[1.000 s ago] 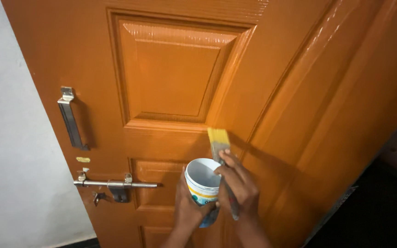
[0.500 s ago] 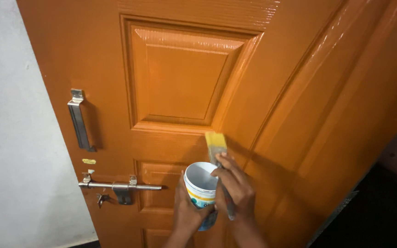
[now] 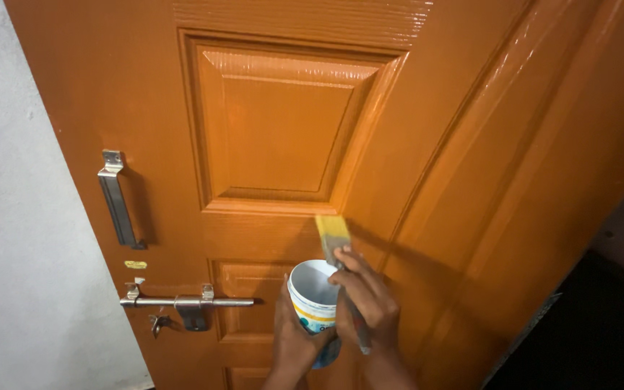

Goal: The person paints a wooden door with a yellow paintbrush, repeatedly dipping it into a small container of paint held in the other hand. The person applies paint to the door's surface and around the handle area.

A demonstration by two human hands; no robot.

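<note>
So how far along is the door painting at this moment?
The door already shines wet and glossy over its upper panel and right side, so most of it looks coated. In hand: the right hand holds the brush with bristles up against the door, and the left hand grips the paint cup. The area below the bolt is out of view.

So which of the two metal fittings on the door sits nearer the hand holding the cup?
The sliding bolt, lying level low on the door, beside the left hand and its white cup. The pull handle stands upright higher up, farther away.
</note>
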